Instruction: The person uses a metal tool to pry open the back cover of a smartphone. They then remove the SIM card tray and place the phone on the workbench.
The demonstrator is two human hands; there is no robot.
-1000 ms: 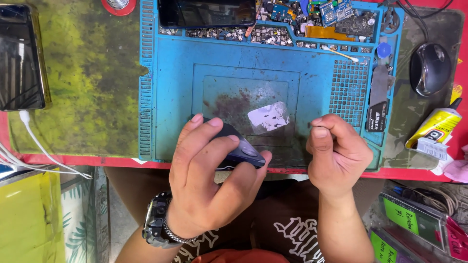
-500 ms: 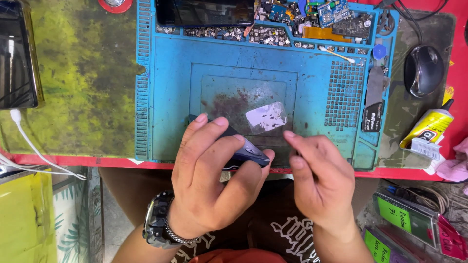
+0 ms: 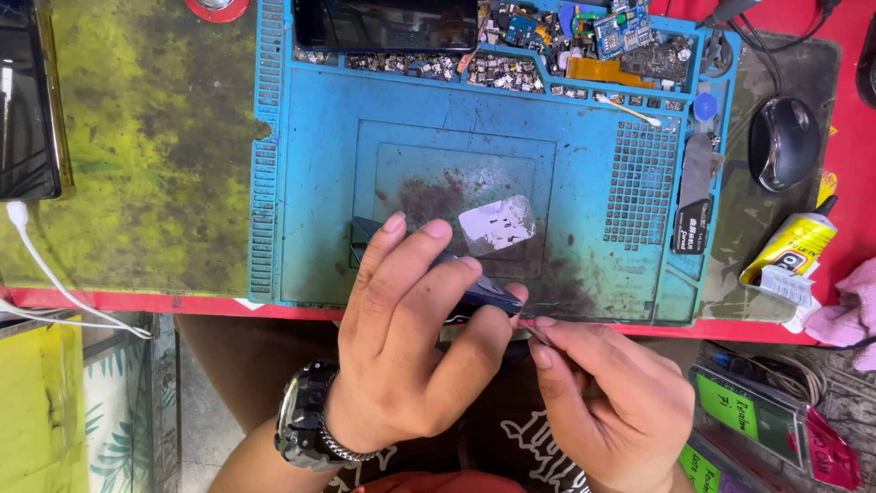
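Observation:
My left hand (image 3: 415,333) grips a small dark blue device (image 3: 484,294) at the near edge of the blue work mat (image 3: 310,183); most of the device is hidden under my fingers. My right hand (image 3: 620,402) is closed around a thin metal tool (image 3: 537,336), whose tip points at the device's right end. A small silvery plate (image 3: 495,222) lies on the mat just beyond my left fingers.
A dark phone (image 3: 383,23) and several small circuit parts (image 3: 584,41) fill the mat's far trays. A computer mouse (image 3: 783,141) and a yellow glue tube (image 3: 787,254) lie to the right. Another phone (image 3: 27,100) with a white cable (image 3: 55,283) lies far left.
My right hand moved down and left, off the mat's edge, and now holds a thin tool against the device. My left hand kept its grip.

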